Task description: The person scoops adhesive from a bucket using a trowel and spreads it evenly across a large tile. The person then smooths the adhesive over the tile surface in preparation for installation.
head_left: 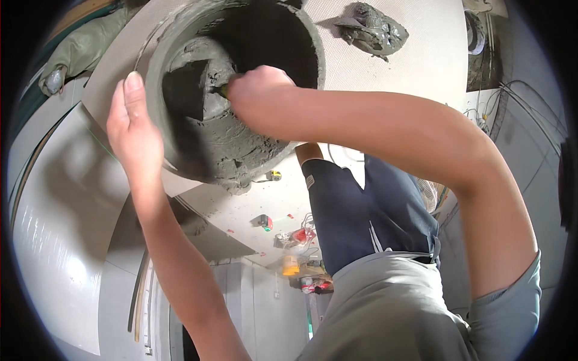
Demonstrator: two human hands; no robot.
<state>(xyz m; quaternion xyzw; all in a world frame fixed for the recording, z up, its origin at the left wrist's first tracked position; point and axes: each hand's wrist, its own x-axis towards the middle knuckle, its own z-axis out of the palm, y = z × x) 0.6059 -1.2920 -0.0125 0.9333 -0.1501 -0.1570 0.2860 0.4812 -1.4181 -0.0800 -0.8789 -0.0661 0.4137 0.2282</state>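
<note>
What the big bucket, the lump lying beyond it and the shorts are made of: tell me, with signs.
Bucket: possibly plastic; dull grey smears coat it, leaving its own finish unclear.
Lump: apparently wet mortar or cement, at least outside; its rough grey folds glisten.
Shorts: matte dark fabric, judging by soft creases and a pale drawstring; the fibre can't be told.

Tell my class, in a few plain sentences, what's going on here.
A person in a grey top is working at a round bucket with wet grey mortar inside. The right hand is closed around a tool over the mortar; the fist hides most of it. The left hand is open against or just beside the bucket's left side; contact is unclear. A separate grey lump lies on a pale surface beyond the bucket.
</note>
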